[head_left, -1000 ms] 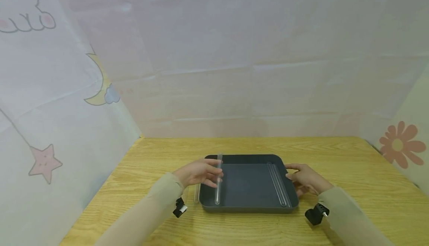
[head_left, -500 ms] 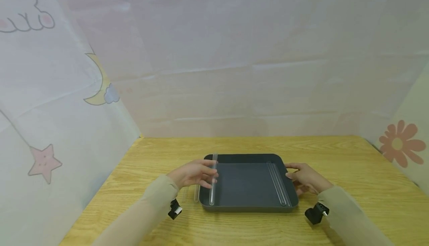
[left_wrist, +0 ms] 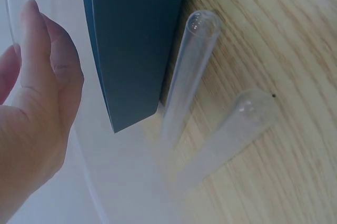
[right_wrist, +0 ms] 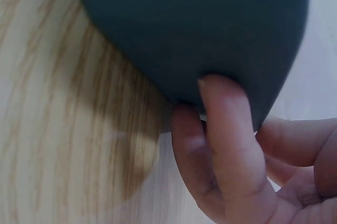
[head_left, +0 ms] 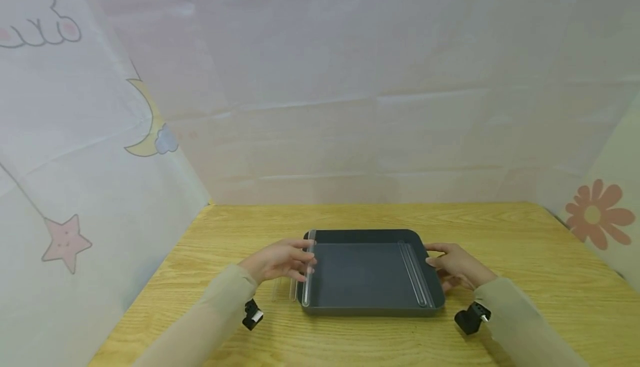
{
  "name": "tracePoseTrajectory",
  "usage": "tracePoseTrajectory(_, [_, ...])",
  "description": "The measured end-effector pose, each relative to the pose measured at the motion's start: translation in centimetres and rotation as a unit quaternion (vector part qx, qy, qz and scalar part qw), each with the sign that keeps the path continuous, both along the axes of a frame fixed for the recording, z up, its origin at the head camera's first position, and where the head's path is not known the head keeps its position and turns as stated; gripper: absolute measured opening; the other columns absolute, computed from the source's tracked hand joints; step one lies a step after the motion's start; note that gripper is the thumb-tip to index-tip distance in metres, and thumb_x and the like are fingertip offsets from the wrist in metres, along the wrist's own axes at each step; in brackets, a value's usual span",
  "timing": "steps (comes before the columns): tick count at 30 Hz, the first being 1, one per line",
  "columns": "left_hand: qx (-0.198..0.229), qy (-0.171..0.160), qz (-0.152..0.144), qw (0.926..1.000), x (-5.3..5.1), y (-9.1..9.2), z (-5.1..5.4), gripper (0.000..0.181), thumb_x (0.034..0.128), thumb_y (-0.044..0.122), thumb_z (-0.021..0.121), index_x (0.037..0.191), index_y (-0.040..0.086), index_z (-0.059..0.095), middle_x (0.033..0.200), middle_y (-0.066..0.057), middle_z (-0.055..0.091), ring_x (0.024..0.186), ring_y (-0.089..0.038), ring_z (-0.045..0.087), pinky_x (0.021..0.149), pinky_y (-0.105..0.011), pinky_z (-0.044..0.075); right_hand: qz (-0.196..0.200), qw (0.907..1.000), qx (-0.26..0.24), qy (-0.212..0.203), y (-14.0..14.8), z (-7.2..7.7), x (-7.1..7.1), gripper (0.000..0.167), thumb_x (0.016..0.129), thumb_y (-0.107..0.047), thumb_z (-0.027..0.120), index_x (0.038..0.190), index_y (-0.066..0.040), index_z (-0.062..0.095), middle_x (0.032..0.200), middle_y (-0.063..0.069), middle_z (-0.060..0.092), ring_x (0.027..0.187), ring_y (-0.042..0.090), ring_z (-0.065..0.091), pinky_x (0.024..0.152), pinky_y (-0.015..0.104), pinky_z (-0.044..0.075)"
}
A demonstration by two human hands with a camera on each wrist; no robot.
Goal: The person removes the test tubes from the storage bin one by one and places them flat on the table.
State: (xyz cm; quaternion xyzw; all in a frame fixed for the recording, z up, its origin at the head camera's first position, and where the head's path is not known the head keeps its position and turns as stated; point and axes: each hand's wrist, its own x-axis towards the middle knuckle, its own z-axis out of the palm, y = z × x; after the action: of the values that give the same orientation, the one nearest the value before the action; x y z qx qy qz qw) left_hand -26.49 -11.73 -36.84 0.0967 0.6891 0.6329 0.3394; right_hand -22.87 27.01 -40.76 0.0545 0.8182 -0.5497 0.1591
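Note:
In the head view my left hand (head_left: 282, 260) pinches a clear test tube (head_left: 307, 295) over the left edge of a dark grey tray (head_left: 370, 311). The fingers and the tube's upper end also show in the left wrist view. My right hand (head_left: 457, 267) holds the tray's right edge, with fingertips (right_wrist: 224, 95) against the outer wall in the right wrist view. Inside the tray, clear test tubes (head_left: 416, 275) lie side by side along the right wall. Two more, a nearer tube (left_wrist: 192, 66) and an outer tube (left_wrist: 231, 134), lie on the table left of the tray.
The tray stands on a wood-grain table (head_left: 360, 342). A pale cloth backdrop (head_left: 375, 134) with cartoon prints rises behind the table and along both sides. A small black camera (head_left: 252, 315) hangs at the left wrist, another camera (head_left: 470, 320) at the right.
My left hand has moved left with the test tube, from inside the tray to its left edge. The two tubes on the table now show more. My right hand and the tray stay put.

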Motion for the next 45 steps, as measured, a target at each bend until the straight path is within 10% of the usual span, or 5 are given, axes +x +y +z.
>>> tracePoseTrajectory(22, [0.026, -0.002, 0.014, 0.9996, 0.1, -3.3, -0.3, 0.062, 0.1005, 0.003, 0.047, 0.153, -0.004, 0.016, 0.099, -0.008, 0.056, 0.082, -0.014, 0.06, 0.065, -0.023, 0.055, -0.001, 1.0, -0.008, -0.002, -0.1, 0.3, 0.0, 0.053, 0.101, -0.002, 0.047, 0.148, 0.011, 0.024, 0.089, 0.014, 0.067, 0.072, 0.026, 0.067, 0.057, 0.04, 0.059])
tracePoseTrajectory(45, [-0.002, 0.006, 0.032, 0.9995, 0.2, -5.5, -0.2, 0.065, 0.0988, 0.003, 0.052, 0.152, -0.007, 0.016, 0.105, -0.013, 0.055, 0.08, -0.014, 0.06, 0.064, -0.023, 0.057, -0.002, 1.0, -0.007, -0.003, -0.1, 0.0, 0.0, 0.053, 0.102, -0.001, 0.046, 0.148, 0.011, 0.024, 0.09, 0.015, 0.067, 0.072, 0.026, 0.067, 0.055, 0.039, 0.058])
